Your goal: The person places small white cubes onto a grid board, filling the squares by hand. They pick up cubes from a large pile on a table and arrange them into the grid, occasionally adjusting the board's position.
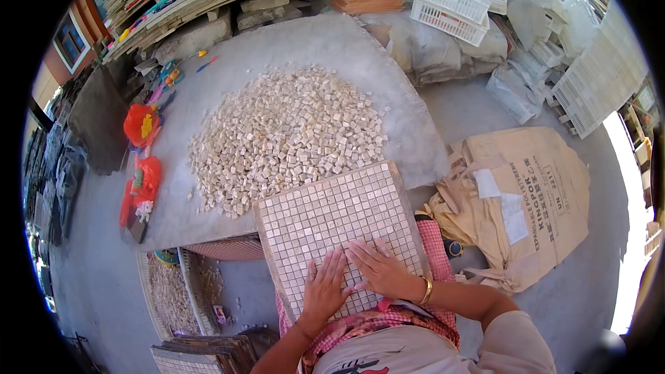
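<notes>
A square board of small stone mosaic tiles [325, 218] rests at a slant before me, its far edge against the near side of the work table. Small pale cubes fill its grid in rows. My left hand [323, 289] lies flat on the tiles near the lower edge, fingers stretched out. Beside it, my right hand [377, 270] is also pressed flat on the tiles, fingers pointing up and left, a gold bangle on its wrist. Neither hand grips anything. Just past the board, a big heap of loose stone cubes [291, 131] covers the table.
The grey table top [409, 138] has red plastic bags [142, 125] at its left edge. A tan sack [526, 201] lies on the floor at right. White plastic crates [450, 0] stand at the back. Stacked mosaic boards [201, 357] sit at lower left.
</notes>
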The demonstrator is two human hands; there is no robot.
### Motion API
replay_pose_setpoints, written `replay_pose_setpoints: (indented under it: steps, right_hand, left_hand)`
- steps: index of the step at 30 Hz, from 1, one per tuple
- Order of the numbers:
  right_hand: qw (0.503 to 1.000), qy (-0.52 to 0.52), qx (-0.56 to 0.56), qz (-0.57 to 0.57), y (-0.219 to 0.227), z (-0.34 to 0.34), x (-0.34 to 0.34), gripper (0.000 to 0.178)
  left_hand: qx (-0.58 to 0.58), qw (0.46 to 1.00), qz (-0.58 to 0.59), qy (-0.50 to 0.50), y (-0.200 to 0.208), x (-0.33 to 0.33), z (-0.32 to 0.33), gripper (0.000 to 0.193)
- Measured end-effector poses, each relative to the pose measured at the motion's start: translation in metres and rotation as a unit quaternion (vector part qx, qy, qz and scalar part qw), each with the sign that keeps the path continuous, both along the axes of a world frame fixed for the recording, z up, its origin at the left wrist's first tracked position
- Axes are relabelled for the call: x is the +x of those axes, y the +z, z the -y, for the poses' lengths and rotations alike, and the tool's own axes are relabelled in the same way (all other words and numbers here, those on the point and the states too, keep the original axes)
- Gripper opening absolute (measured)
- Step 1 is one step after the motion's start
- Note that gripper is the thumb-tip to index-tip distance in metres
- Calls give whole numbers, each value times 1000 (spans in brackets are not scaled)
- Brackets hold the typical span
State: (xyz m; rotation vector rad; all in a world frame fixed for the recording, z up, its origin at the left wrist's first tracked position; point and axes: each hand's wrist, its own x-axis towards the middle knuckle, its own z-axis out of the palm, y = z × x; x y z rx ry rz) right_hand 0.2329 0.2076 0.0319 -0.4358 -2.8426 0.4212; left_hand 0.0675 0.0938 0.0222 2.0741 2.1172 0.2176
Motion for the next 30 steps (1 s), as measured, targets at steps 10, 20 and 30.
replay_pose_setpoints:
  steps: [10,20,30]
  right_hand:
    - [993,-95,-65,17,18,-3,82,63]
    - [997,-11,-70,-36,0,25,109,24]
    - [996,-11,-46,-80,14,34,104,14]
  left_hand:
    - [13,996,16,89,2,-21,22,86]
    - [57,990,68,113,12,-13,33,82]
    - [75,887,439,124,40,38,64,51]
